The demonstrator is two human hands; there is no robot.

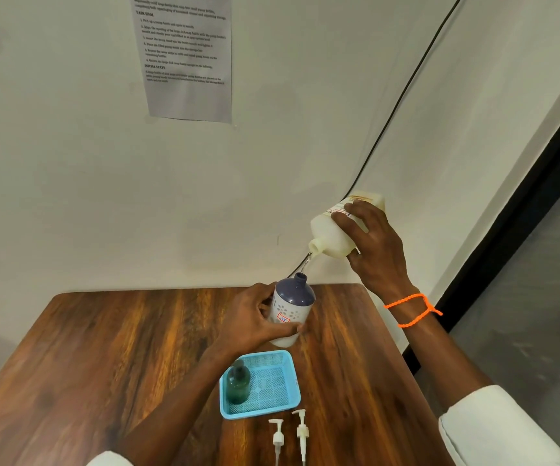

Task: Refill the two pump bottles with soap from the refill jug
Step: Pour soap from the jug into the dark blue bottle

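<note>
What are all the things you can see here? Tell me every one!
Jug: 1, cream white, tipped above the table, pouring a thin stream.
White bottle: 1, white with a dark blue top, open neck under the stream.
Green bottle: 1, dark green, standing in the basket's left side.
Basket: 1, light blue, on the table near the person.
Pumps: 2, white, lying on the table in front of the basket.
Table: 1, brown wood, against the wall.
Paper: 1, grey with print, on the wall.
Cable: 1, black, running down the wall.
Bracelet: 1, orange, on the right wrist.
Left hand: holds the white bottle.
Right hand: holds the jug.
</note>
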